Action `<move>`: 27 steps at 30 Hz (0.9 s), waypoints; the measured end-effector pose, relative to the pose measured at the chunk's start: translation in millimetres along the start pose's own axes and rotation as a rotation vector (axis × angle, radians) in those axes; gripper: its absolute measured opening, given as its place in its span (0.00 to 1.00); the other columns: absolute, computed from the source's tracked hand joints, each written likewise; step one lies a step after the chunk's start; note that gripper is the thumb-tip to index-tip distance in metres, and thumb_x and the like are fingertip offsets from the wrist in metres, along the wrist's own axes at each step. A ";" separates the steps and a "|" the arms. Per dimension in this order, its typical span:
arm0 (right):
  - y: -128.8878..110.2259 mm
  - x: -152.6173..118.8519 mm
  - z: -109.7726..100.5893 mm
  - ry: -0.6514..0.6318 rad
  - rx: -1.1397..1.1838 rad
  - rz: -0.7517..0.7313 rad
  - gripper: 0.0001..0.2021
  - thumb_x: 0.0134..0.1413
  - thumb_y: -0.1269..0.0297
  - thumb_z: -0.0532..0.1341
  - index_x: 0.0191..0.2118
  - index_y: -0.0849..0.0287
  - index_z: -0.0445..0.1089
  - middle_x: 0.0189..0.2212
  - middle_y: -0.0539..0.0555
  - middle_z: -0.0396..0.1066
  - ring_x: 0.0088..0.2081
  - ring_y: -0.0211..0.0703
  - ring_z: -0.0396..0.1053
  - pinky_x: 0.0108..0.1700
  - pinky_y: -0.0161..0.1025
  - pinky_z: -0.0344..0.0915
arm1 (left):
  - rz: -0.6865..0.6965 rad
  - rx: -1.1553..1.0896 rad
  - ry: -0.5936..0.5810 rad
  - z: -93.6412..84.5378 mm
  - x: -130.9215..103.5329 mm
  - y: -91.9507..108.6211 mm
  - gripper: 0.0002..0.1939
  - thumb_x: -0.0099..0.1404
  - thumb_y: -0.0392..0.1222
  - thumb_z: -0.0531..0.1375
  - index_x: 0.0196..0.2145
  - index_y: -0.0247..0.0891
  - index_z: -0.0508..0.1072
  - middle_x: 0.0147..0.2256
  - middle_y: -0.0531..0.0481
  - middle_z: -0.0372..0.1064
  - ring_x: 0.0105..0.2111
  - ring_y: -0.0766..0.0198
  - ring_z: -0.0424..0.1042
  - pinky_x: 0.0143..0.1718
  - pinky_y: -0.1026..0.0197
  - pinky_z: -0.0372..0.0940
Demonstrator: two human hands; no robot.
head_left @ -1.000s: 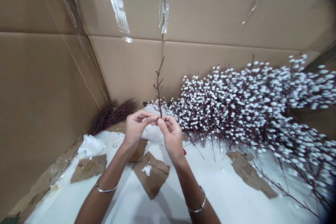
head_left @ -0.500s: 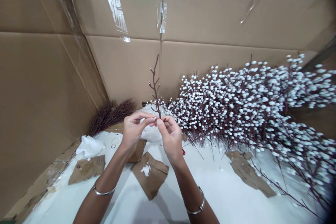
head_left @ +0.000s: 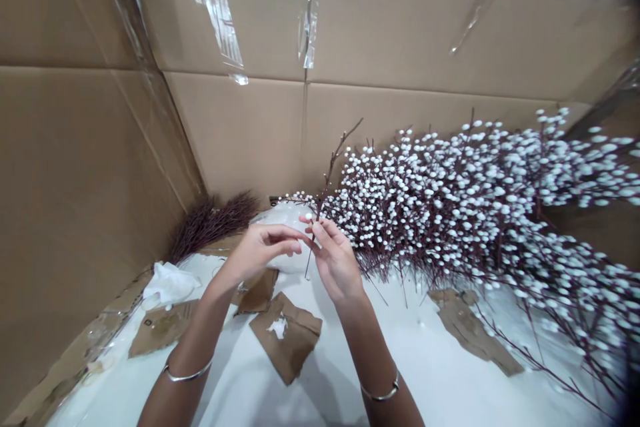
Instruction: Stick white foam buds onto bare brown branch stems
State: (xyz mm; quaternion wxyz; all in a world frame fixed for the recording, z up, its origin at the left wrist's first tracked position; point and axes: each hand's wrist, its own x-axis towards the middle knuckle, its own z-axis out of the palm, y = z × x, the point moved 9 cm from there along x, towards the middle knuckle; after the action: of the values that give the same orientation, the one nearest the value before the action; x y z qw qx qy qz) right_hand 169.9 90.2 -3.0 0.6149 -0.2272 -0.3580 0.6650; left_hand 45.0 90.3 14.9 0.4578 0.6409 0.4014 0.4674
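In the middle, my right hand (head_left: 336,259) pinches a dark brown artificial twig (head_left: 334,163) near its lower part. The twig leans up to the right, and its thin stem end pokes out below the fingers. A single white bud (head_left: 309,216) shows right by the pinching fingertips. My left hand (head_left: 270,245) is beside the stem, fingers stretched toward it and thumb apart; nothing shows in its grasp. Whether its fingertips touch the stem is hard to make out. Behind both hands lies a whitish plastic-looking bundle (head_left: 283,215), partly hidden.
White-budded branches (head_left: 450,200) are heaped along the right. Bare brown twigs (head_left: 215,220) lie at back left. Cardboard pieces, one with a white smear (head_left: 305,330), and a crumpled white sheet (head_left: 170,282) rest on the white table (head_left: 395,360). Cardboard walls (head_left: 240,127) stand behind and left.
The twig has tipped from nearly upright to leaning right. My right hand has shifted slightly right with it. My left fingers have come off their pinch at the stem and straightened.
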 end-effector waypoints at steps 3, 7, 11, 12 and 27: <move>7.8 0.2 5.0 -0.056 0.062 0.092 0.10 0.44 0.59 0.72 0.34 0.55 0.77 0.43 0.51 0.77 0.37 0.37 0.70 0.32 0.31 0.67 | 0.003 0.050 -0.109 19.1 -3.9 1.2 0.08 0.58 0.44 0.67 0.33 0.37 0.82 0.28 0.49 0.77 0.28 0.66 0.71 0.32 0.65 0.66; 6.8 -1.6 10.6 -0.104 0.042 0.107 0.08 0.48 0.60 0.68 0.36 0.54 0.76 0.48 0.52 0.77 0.43 0.41 0.71 0.36 0.34 0.69 | 0.030 0.076 -0.086 22.7 -6.1 6.7 0.10 0.60 0.46 0.66 0.27 0.36 0.81 0.25 0.49 0.74 0.27 0.64 0.70 0.30 0.64 0.64; -8.8 -3.9 14.5 -0.128 -0.079 0.009 0.14 0.49 0.63 0.63 0.44 0.55 0.74 0.52 0.56 0.75 0.55 0.50 0.69 0.52 0.44 0.68 | 0.041 0.097 -0.037 15.0 -6.0 10.4 0.10 0.58 0.46 0.66 0.26 0.36 0.80 0.23 0.49 0.74 0.24 0.65 0.69 0.27 0.64 0.63; -13.2 -4.5 14.0 -0.121 -0.122 -0.029 0.15 0.49 0.62 0.62 0.45 0.55 0.74 0.51 0.56 0.75 0.55 0.51 0.69 0.53 0.46 0.67 | 0.049 0.113 -0.025 13.2 -6.0 11.1 0.10 0.58 0.46 0.67 0.26 0.36 0.80 0.23 0.49 0.74 0.24 0.65 0.68 0.27 0.65 0.63; -32.7 -4.8 -4.2 0.034 -0.432 -0.257 0.08 0.57 0.58 0.63 0.33 0.56 0.75 0.33 0.50 0.75 0.39 0.42 0.71 0.46 0.38 0.66 | -0.009 0.150 -0.090 24.6 -4.0 -2.6 0.06 0.58 0.42 0.66 0.27 0.38 0.81 0.25 0.49 0.76 0.25 0.64 0.71 0.27 0.65 0.63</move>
State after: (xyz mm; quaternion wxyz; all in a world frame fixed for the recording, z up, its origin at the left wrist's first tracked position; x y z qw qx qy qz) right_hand 195.1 85.9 18.3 0.6375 -0.3172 -0.5073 0.4853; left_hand 67.7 82.0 7.9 0.4283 0.6917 0.4174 0.4048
